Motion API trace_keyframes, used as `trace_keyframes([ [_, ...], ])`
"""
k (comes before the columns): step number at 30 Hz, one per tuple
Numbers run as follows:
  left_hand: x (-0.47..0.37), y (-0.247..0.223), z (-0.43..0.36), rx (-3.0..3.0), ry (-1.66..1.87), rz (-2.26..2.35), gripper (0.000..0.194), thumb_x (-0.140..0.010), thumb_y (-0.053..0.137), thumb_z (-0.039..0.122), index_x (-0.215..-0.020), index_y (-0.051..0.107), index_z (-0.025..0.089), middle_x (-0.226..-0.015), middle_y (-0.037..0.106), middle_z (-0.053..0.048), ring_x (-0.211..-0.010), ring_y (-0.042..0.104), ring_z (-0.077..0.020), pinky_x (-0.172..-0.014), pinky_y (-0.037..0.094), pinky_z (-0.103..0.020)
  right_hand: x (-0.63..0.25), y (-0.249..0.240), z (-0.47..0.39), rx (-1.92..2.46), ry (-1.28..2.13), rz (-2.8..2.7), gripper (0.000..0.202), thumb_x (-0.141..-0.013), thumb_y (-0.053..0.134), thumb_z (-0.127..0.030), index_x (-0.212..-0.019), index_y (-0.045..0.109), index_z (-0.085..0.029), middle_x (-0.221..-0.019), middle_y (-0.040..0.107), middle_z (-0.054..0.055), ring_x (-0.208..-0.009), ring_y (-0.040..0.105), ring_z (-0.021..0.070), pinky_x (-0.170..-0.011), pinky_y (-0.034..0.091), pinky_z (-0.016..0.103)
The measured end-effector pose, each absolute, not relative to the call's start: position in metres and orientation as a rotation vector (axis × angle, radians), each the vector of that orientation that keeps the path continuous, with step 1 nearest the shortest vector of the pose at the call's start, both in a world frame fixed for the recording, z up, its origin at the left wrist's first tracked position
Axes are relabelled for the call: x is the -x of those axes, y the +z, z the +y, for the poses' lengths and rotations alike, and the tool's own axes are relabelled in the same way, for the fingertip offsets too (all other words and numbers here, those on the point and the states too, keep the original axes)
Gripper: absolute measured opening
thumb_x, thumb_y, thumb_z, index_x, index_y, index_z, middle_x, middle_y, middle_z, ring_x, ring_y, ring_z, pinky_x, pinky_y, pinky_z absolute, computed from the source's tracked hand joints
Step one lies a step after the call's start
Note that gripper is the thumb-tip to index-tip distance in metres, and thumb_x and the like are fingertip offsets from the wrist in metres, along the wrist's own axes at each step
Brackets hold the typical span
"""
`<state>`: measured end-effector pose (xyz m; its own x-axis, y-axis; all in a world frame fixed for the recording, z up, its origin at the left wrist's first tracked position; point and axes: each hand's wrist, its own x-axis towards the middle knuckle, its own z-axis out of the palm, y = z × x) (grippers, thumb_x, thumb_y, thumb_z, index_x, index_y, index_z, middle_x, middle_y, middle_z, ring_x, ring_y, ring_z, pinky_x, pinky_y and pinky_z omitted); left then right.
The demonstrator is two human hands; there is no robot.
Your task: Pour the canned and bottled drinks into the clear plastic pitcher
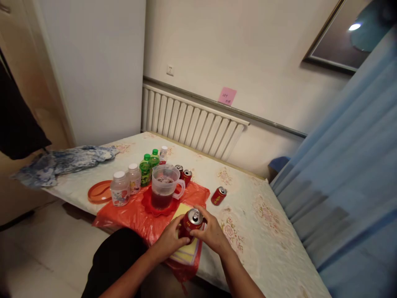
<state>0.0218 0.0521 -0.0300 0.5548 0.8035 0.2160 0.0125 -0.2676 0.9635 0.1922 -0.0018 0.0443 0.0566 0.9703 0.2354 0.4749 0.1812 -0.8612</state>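
Head view: left hand and right hand together hold one red can; gentle, even pressure should keep it steady.

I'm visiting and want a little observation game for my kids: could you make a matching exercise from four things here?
1. Pitcher
2. Pink note
3. Curtain
4. Nearest red can

A. Light blue
B. Between the left hand and right hand
C. Above the radiator
D. Partly filled with dark liquid

Right pairs: 1-D, 2-C, 3-A, 4-B.
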Motion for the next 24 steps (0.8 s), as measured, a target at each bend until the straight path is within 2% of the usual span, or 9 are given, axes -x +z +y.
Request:
trace_keyframes([
  [5,-0.002,-0.016,0.038,-1.602,0.827,0.651,0.079,-0.06,0.066,0.011,-0.136,0.044,0.019,-0.133,0.059,-0.008,-0.123,0.053,-0.0273,-0.108,0.04,-0.041,-0.179,0.049,-0.007,1.392,0.785,-1.654,0.076,-0.057,0.083,-0.02,-0.129,0.059,-0.024,-0.131,0.062,0.007,-0.124,0.055,0.0287,-0.109,0.038,0.045],
  [10,0.014,-0.026,0.036,-1.528,0.833,0.678,0.079,-0.061,0.066,0.014,-0.137,0.044,0.017,-0.128,0.062,-0.009,-0.12,0.056,-0.0288,-0.105,0.043,-0.042,-0.168,0.05,0.001,1.288,0.92,-1.683,0.074,-0.061,0.083,-0.025,-0.131,0.058,-0.025,-0.128,0.064,0.007,-0.116,0.06,0.0276,-0.1,0.047,0.042],
  [13,0.024,-0.037,0.038,-1.509,0.879,0.714,0.081,-0.062,0.069,0.019,-0.139,0.043,0.019,-0.135,0.058,-0.01,-0.125,0.052,-0.0308,-0.106,0.042,-0.042,-0.169,0.042,0.024,1.197,0.99,-1.535,0.067,-0.065,0.08,-0.031,-0.128,0.058,-0.024,-0.117,0.069,0.008,-0.104,0.066,0.0255,-0.092,0.052,0.04],
  [17,0.035,-0.052,0.04,-1.449,0.912,0.769,0.08,-0.061,0.068,0.019,-0.137,0.044,0.018,-0.139,0.056,-0.011,-0.129,0.049,-0.0311,-0.109,0.039,-0.042,-0.177,0.028,0.073,1.246,0.838,-1.223,0.048,-0.075,0.068,-0.044,-0.116,0.061,-0.017,-0.1,0.072,0.01,-0.092,0.069,0.0242,-0.086,0.054,0.041],
  [21,0.045,-0.062,0.041,-1.407,0.933,0.802,0.078,-0.058,0.068,0.021,-0.133,0.046,0.017,-0.134,0.059,-0.011,-0.125,0.053,-0.0318,-0.108,0.04,-0.043,-0.179,0.022,0.12,1.334,0.629,-1.15,0.051,-0.075,0.065,-0.048,-0.113,0.062,-0.015,-0.108,0.07,0.013,-0.1,0.066,0.0259,-0.089,0.052,0.04],
  [24,0.052,-0.065,0.041,-1.387,0.939,0.831,0.077,-0.058,0.069,0.024,-0.131,0.047,0.017,-0.132,0.061,-0.011,-0.123,0.055,-0.0333,-0.106,0.042,-0.045,-0.17,0.018,0.144,1.337,0.611,-1.198,0.041,-0.077,0.062,-0.051,-0.101,0.067,-0.018,-0.104,0.071,0.009,-0.098,0.065,0.0239,-0.088,0.051,0.037],
])
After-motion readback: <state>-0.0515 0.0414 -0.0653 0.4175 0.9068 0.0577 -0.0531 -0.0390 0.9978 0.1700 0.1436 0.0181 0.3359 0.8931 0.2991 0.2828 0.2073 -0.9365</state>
